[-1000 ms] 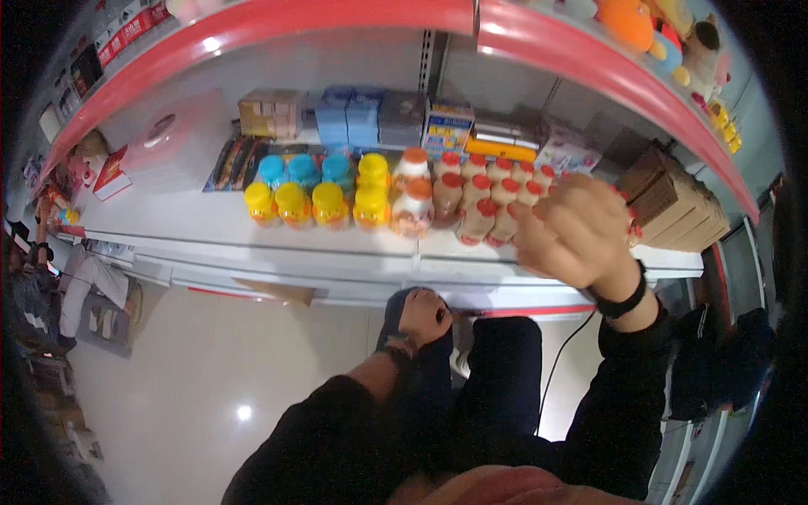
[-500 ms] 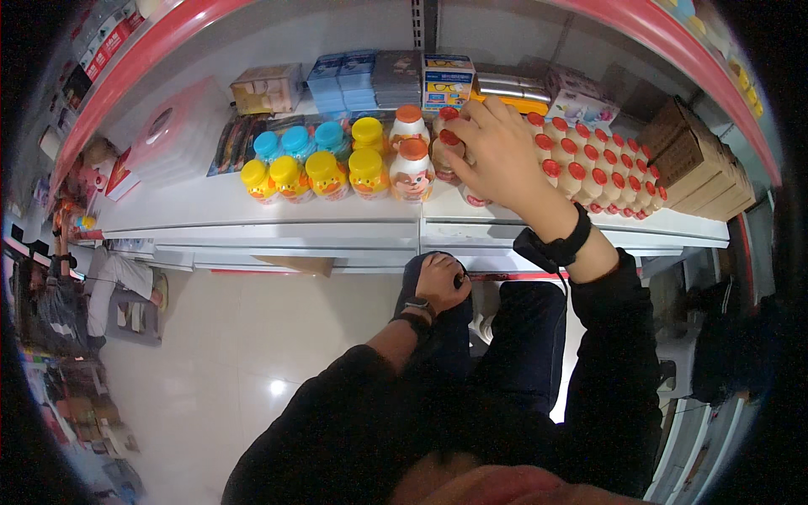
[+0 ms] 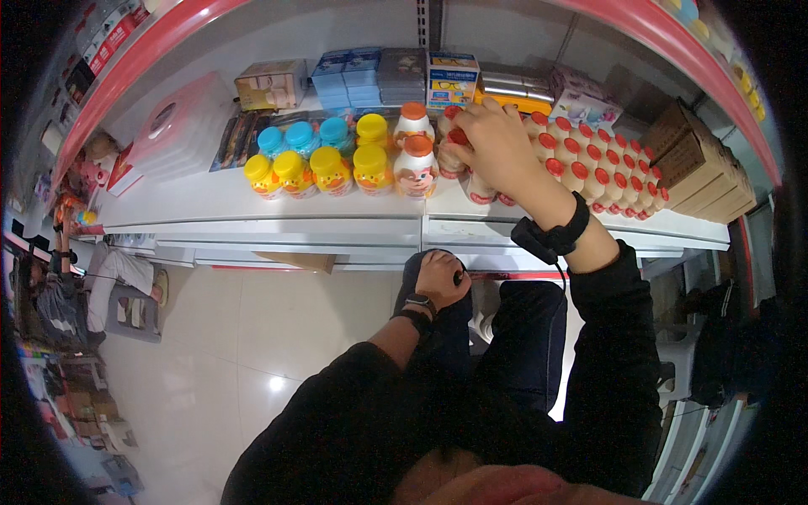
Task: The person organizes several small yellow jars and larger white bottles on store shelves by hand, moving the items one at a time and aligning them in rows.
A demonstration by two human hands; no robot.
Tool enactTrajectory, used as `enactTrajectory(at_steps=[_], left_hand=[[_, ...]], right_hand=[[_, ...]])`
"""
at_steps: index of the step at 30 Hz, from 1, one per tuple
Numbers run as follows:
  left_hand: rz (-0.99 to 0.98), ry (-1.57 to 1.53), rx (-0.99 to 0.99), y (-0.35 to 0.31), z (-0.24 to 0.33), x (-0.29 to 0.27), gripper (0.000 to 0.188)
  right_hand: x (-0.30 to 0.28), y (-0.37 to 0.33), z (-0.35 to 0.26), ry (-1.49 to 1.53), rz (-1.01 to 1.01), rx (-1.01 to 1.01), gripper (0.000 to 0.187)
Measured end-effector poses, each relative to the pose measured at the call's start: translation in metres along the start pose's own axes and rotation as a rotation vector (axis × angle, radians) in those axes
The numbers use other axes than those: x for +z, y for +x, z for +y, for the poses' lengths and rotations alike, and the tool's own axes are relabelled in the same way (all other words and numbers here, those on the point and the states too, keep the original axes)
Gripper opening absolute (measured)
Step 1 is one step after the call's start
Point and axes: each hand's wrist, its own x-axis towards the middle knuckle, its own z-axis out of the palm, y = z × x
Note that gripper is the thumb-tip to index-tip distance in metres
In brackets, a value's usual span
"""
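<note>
On the white shelf (image 3: 337, 212), my right hand (image 3: 503, 150) reaches over a group of small cream bottles with red caps. Its fingers are closed around the top of a red-capped bottle (image 3: 450, 164) at the group's left end, which stands beside a white bottle with an orange cap (image 3: 416, 172). My hand covers part of the group; more red-capped bottles (image 3: 602, 172) stand in rows to its right. Down on my left knee lies my left hand (image 3: 442, 282), fingers curled in, with a small black thing (image 3: 459, 277) at them that I cannot make out.
Yellow-capped bottles (image 3: 334, 175) and blue-capped bottles (image 3: 300, 140) stand to the left. Behind are blue packs (image 3: 347, 80) and small boxes (image 3: 453, 80). Pink-and-clear packaging (image 3: 181, 126) and brown cartons (image 3: 703, 168) flank the shelf. A red-edged shelf (image 3: 627, 38) arches above.
The view has shifted slightly, moving the shelf goods a little to the right in the picture. My right hand stays at the red-capped bottle, its thumb slightly shifted; my left hand stays on my knee.
</note>
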Motion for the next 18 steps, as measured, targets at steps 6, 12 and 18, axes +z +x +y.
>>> enactTrajectory(at_steps=[6,12,18], left_hand=[[0.019,-0.007,-0.007,-0.006,-0.004,-0.01,0.02],[-0.054,-0.033,0.038,-0.006,-0.005,0.004,0.018],[-0.019,-0.02,0.047,-0.012,-0.008,0.0,0.018]], right_hand=[[-0.021,-0.001,-0.015,0.004,0.027,-0.033,0.03],[-0.069,-0.023,-0.012,-0.106,0.281,-0.173,0.024],[-0.134,-0.052,-0.029,-0.183,0.454,-0.38,0.044]])
